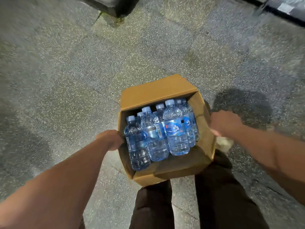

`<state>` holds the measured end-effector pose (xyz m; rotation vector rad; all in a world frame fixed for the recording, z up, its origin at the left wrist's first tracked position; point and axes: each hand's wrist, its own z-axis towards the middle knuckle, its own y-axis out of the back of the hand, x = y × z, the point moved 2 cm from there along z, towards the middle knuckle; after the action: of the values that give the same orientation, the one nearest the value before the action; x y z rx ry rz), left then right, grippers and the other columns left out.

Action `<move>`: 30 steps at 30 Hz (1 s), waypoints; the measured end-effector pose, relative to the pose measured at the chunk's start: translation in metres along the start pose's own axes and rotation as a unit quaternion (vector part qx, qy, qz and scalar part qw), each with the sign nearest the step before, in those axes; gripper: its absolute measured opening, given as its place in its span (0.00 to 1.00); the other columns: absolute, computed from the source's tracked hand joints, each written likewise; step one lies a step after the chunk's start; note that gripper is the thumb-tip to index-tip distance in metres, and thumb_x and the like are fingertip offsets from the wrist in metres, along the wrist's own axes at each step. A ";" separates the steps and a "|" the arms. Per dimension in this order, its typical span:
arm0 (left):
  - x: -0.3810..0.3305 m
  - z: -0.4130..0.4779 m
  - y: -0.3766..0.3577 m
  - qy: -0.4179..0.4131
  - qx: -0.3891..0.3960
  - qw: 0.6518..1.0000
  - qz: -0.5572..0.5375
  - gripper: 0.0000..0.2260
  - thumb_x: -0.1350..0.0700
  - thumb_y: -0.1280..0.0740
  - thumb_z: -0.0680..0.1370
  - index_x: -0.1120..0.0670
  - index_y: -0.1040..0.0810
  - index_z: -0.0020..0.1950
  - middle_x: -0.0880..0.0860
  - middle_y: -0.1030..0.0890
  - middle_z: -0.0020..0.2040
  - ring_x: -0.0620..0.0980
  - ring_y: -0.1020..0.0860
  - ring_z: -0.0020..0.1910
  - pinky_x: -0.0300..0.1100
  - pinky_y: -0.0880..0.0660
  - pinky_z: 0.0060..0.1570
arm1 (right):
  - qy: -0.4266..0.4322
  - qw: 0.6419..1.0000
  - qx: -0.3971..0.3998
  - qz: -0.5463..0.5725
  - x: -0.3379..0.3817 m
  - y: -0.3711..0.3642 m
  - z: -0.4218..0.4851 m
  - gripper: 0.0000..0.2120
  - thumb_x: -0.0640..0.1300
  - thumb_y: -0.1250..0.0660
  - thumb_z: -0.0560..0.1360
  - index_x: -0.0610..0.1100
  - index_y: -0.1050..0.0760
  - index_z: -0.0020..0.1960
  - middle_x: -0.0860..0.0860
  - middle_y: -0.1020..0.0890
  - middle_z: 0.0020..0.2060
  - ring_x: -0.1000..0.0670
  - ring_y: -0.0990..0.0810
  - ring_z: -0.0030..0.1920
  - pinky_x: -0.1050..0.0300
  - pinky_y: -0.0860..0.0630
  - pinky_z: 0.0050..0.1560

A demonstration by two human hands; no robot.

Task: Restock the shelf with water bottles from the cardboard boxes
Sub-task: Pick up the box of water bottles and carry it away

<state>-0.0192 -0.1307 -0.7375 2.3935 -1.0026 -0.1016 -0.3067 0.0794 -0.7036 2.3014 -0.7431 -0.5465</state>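
An open cardboard box [158,92] hangs in front of my legs, above the floor. Several clear water bottles [175,129] with blue labels and pale blue caps fill it, leaning toward me. My left hand [110,139] grips the box's left wall near the top edge, fingers curled over it. My right hand [224,123] grips the box's right side, with a side flap folded down under it. No shelf is in view.
Speckled grey stone floor [82,71] lies all around. A dark block base [112,6] stands at the top centre. A dark low edge with something shiny [283,7] runs across the top right corner. My dark trouser legs [214,195] are below the box.
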 end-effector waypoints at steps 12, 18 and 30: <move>-0.129 0.052 0.124 -0.018 0.003 0.999 0.037 0.16 0.47 0.42 0.79 0.53 0.23 0.59 0.56 0.20 0.56 0.55 0.23 0.55 0.46 0.26 0.56 | -0.014 0.997 0.004 0.072 -0.139 0.017 0.093 0.09 0.44 0.40 0.74 0.44 0.23 0.50 0.45 0.18 0.46 0.43 0.20 0.46 0.57 0.30 0.39; -0.236 0.067 0.197 -0.004 -0.014 0.999 0.039 0.15 0.46 0.41 0.76 0.53 0.22 0.54 0.56 0.18 0.51 0.55 0.21 0.49 0.44 0.25 0.48 | -0.031 0.989 0.003 0.145 -0.248 0.027 0.126 0.13 0.48 0.44 0.78 0.44 0.24 0.53 0.45 0.21 0.48 0.44 0.23 0.47 0.57 0.33 0.41; -0.422 0.127 0.343 -0.077 -0.029 0.995 0.065 0.14 0.46 0.38 0.75 0.54 0.21 0.51 0.53 0.20 0.43 0.53 0.22 0.46 0.43 0.27 0.51 | -0.117 0.985 0.034 0.125 -0.431 0.096 0.172 0.10 0.45 0.38 0.76 0.45 0.22 0.53 0.46 0.19 0.48 0.43 0.20 0.50 0.53 0.29 0.40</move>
<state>-0.5771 -0.0994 -0.7285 2.2879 -1.2054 -0.2671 -0.7605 0.2143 -0.6793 2.1835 -1.1630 -0.6904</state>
